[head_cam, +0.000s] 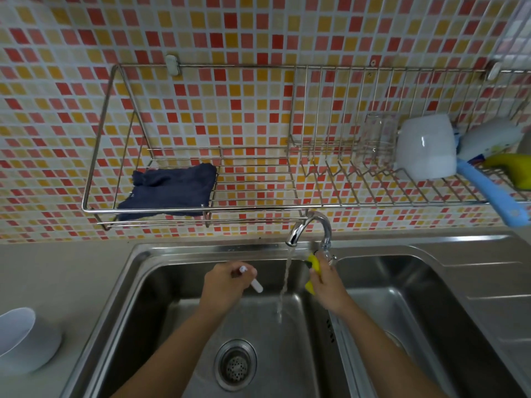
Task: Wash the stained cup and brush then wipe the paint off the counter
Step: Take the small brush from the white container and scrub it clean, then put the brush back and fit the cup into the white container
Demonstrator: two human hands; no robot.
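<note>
My left hand is closed around a small white brush over the left sink basin, left of the water stream. My right hand grips a yellow sponge and sits at the base of the chrome tap, which is running. A white cup lies on its side in the wall rack at the right. A dark blue cloth lies in the left part of the rack.
A white bowl stands on the grey counter at the left. The drain strainer is in the left basin. A second basin lies to the right. A glass, a blue-handled tool and a yellow item sit in the rack.
</note>
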